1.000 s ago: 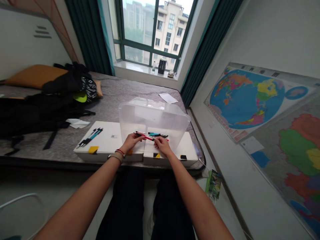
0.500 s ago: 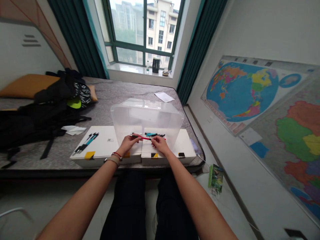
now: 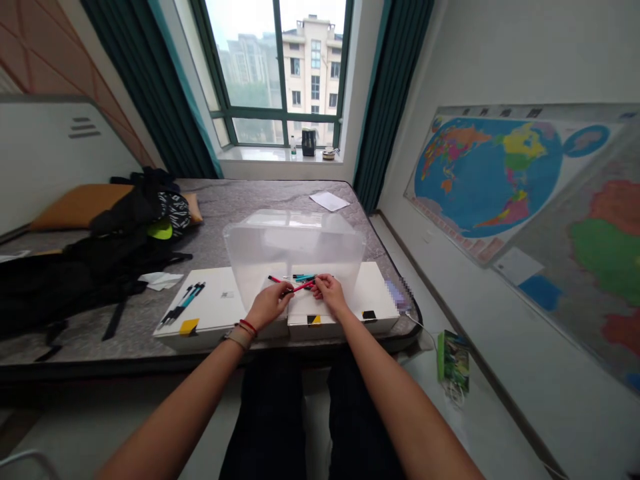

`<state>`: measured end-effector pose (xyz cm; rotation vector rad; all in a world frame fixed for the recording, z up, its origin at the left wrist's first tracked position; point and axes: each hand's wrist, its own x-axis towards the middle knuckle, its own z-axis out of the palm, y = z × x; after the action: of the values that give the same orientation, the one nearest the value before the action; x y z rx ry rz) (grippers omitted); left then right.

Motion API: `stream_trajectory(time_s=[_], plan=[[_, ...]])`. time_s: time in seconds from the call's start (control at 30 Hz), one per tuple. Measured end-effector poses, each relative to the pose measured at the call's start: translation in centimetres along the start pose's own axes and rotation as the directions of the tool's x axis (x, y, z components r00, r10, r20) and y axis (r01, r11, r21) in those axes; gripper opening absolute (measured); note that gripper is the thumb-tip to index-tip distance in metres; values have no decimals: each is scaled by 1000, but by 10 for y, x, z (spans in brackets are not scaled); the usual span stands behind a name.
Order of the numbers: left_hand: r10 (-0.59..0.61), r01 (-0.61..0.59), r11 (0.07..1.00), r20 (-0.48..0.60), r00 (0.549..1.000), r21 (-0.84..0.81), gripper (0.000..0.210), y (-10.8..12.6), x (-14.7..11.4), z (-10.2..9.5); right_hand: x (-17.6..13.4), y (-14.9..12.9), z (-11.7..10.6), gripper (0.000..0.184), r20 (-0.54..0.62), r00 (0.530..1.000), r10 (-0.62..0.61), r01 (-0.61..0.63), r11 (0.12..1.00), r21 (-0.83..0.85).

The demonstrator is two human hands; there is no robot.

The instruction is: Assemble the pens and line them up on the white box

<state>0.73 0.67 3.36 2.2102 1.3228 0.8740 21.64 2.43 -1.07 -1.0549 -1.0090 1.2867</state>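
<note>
Red pen [image 3: 303,287] is sitting just below the middle of the frame, and I'm seeing it held from both sides: left hand [image 3: 271,306] pinching one end, right hand [image 3: 330,293] apparently pinching the other. Some red-and-black piece [image 3: 273,279] is poking up by the left one, can't tell what. My worry: the barrel's looking thin and slick, so a loose pinch could be sending it rolling among the loose pens [image 3: 301,277] right behind, or off the white box [image 3: 369,283] toward the bottom of the frame.

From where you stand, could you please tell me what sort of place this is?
Probably a bedroom: there's a wide grey mattress, what looks like a headboard, and a window with curtains.
</note>
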Motion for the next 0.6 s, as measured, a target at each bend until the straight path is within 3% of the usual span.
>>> stream_trajectory(time_s=[0.07, 0.17, 0.23, 0.3, 0.37, 0.47, 0.5, 0.6], plan=[[82, -70, 989, -91, 992, 131, 22, 17, -17, -7, 0, -1, 0, 44, -19, 1000, 4, -4, 1000, 4], [161, -123, 979, -252, 954, 163, 21, 34, -66, -26, 1, -2, 1, 43, -35, 999, 23, -23, 1000, 7], [172, -97, 975, -402, 899, 202, 19, 34, -105, -46, 2, -2, 1, 42, -15, 1000, 26, -27, 1000, -7], [56, 115, 963, -596, 801, 246, 22, 22, -139, -70, 2, -2, 0, 41, 0, 1000, 23, -23, 1000, -21], [-104, 367, 902, -710, 696, 228, 27, 0, -159, -94, 2, -2, 0, 39, -2, 1000, 20, -20, 1000, -23], [-301, 575, 801, -718, 628, 167, 33, -39, -161, -121, 2, -3, 0, 39, -9, 1000, 24, -24, 999, -25], [-313, 590, 785, -703, 638, 187, 34, -52, -156, -126, 2, -3, 0, 38, -9, 1000, 25, -25, 999, -30], [-270, 546, 748, -580, 769, 376, 36, -81, -136, -130, 2, -2, -1, 37, -10, 1000, 18, -19, 999, -42]])
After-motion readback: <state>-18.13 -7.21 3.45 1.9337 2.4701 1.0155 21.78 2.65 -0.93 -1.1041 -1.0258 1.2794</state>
